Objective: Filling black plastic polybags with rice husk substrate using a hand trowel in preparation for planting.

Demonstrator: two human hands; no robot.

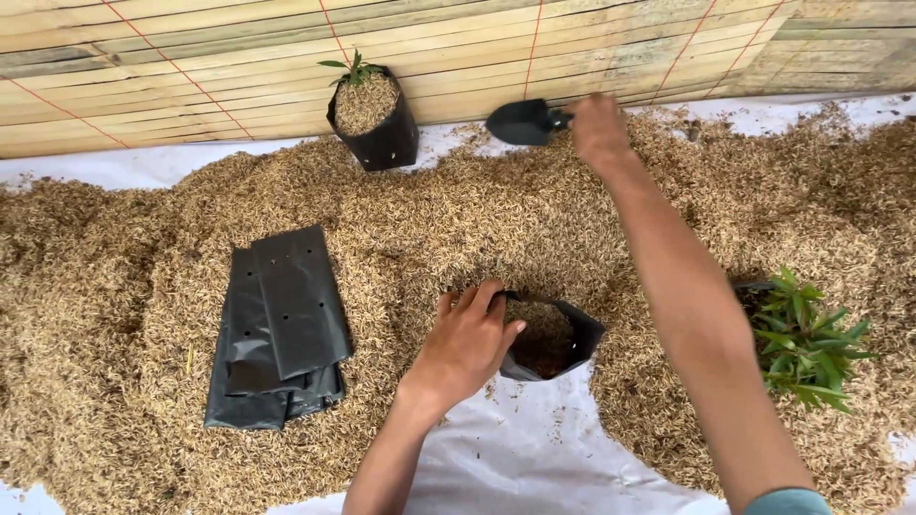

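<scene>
Near centre, left hand (pixel 465 345) grips rim of half-filled black grow bag (pixel 553 336) w/ fingers curled, right hand (pixel 598 129) closed on trowel (pixel 523 122) far back—filling step; next scoop needs husk (pixel 458 219) tipped into bag.

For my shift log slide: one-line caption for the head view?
Left hand holds open a black grow bag on rice husks; right hand grips a black trowel.

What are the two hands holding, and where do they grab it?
The right hand holds a small black scoop by its handle. The left hand holds an open black grow bag by its rim.
</scene>
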